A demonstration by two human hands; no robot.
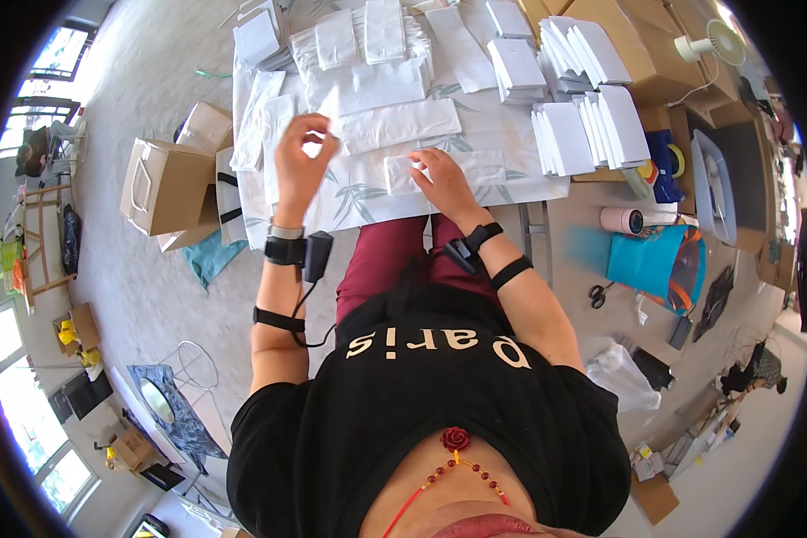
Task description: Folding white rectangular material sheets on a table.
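Note:
My left hand is raised over the near left part of the table, thumb and forefinger pinched in a ring. A thin whitish strip rises from its fingertips; its exact kind is too blurred to tell. My right hand is on a flat clear plastic bag near the table's front edge, fingers bent and closed on it. Just beyond lies another flat white plastic packet. Farther back, a layered pile of white plastic bags has smaller folded packets on top.
Stacks of folded white cards or boxes stand at the table's right. More white packets lie at its left. Cardboard boxes flank the table. A small fan, a pink cylinder and a blue bag are to the right.

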